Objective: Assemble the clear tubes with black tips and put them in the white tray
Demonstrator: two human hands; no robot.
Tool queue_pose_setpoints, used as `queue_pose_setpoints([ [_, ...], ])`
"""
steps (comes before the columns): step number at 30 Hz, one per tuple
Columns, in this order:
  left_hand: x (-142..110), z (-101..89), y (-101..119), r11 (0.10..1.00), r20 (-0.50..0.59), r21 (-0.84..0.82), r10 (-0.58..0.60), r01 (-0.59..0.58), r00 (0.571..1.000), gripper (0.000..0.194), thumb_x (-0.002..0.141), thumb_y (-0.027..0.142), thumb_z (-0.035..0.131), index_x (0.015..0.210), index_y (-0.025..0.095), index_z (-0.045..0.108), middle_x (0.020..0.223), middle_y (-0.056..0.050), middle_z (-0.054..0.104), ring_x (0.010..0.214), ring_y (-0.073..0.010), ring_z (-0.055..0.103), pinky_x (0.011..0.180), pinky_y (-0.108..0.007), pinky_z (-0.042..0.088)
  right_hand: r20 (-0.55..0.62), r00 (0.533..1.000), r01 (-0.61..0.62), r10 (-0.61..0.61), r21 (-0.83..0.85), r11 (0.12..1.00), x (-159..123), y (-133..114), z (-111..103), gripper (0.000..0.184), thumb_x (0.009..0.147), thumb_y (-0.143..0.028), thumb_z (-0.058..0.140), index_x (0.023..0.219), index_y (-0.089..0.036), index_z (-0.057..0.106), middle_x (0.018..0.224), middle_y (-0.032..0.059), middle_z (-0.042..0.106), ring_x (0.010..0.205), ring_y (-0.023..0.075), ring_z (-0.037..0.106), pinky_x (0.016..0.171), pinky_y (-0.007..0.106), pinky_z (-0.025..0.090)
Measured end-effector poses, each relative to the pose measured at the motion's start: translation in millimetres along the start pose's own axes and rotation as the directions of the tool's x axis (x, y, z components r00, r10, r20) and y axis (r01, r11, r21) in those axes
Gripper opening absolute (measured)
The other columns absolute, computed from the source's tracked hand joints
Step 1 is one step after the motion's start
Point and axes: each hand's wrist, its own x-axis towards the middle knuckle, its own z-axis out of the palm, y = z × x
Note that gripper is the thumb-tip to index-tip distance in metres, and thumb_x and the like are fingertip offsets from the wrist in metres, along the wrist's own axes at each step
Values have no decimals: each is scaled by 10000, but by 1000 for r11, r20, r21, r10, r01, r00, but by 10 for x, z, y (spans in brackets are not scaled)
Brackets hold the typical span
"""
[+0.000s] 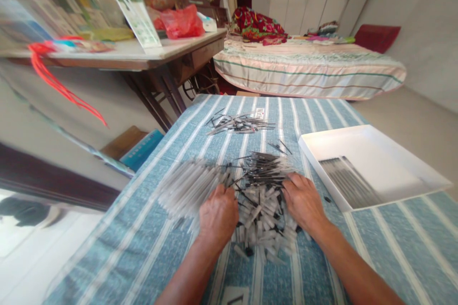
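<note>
My left hand (pixel 219 210) has its fingers closed at the right end of a stack of translucent pen barrels (pixel 189 186). Whatever it grips is hidden under the fingers. My right hand (pixel 303 200) is pinched at the right edge of a bundle of thin dark pen refills (pixel 263 169); what lies between its fingertips cannot be made out. Between the two hands spreads a heap of short, translucent pen caps (pixel 259 224), with a few dark pieces among them. Farther back is a loose scatter of thin dark and pale sticks (pixel 239 124).
A white open box (pixel 400 162) with a row of pens (pixel 348 181) stands at the right. Blue striped cloth (pixel 136 243) covers the table. Behind are a bed (pixel 307 64) and, at left, a cluttered desk (pixel 125 59) with a red bag (pixel 184 21).
</note>
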Motion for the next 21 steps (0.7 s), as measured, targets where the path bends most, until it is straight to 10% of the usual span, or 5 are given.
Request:
queue_pose_setpoints([
  [12,-19,-61,39,999,21,-12,45,-45,999,179,782,193,464,843,113,612,881,-136,621,863,-257,609,714,-341,461,-194,974,142,-114,139,980,-32,83,39,176,844,-130,469,799,-153,638,964,116,609,908,235,532,801,388,445],
  [21,-28,26,39,997,-14,-25,75,-76,997,218,792,185,434,800,106,637,873,-148,614,841,-264,604,687,-351,460,-247,969,144,-4,553,821,-43,138,-133,131,851,-203,497,822,-183,623,767,52,656,733,167,612,700,303,500],
])
